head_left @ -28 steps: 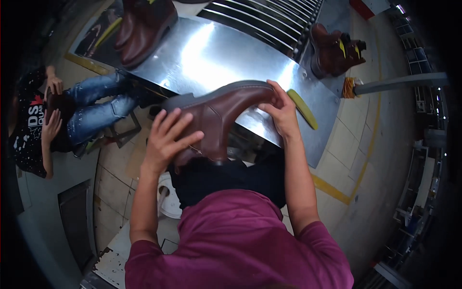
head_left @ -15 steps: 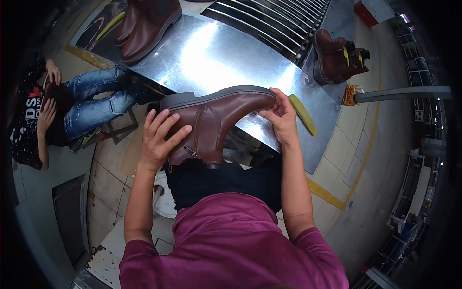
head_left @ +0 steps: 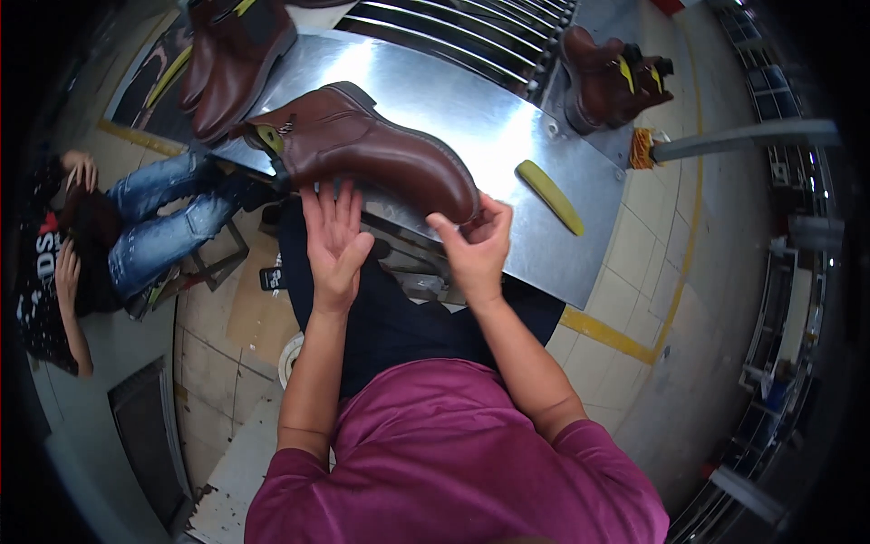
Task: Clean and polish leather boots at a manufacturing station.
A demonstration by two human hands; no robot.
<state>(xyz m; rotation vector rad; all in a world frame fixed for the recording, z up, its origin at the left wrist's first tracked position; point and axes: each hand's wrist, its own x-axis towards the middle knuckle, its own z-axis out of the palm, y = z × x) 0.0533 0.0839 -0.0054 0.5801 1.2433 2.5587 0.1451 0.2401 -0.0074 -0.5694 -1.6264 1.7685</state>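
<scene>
A brown leather ankle boot point(head_left: 381, 154) lies tilted on its side over the near edge of the metal table, its dark sole turned away from me. My right hand point(head_left: 476, 245) pinches its toe between thumb and fingers. Below the boot's shaft, my left hand point(head_left: 335, 240) is palm up with fingers stretched out, its fingertips at the leather's lower edge. A zip pull shows near the boot's opening, where something yellow-green sits inside. To the right, a flat yellow-green strip point(head_left: 550, 198) rests on the table.
The shiny metal table point(head_left: 507, 136) meets a rack of metal rollers point(head_left: 462, 32) at the back. Brown boots point(head_left: 236, 77) stand at its left, and another pair point(head_left: 603, 86) at the right. A grey metal bar point(head_left: 743, 140) reaches in from the right. A co-worker point(head_left: 63, 263) sits at the left.
The boot has turned over from sole-up to lying on its side, farther over the table. My left hand has come off its heel and turned palm up; the right still holds the toe.
</scene>
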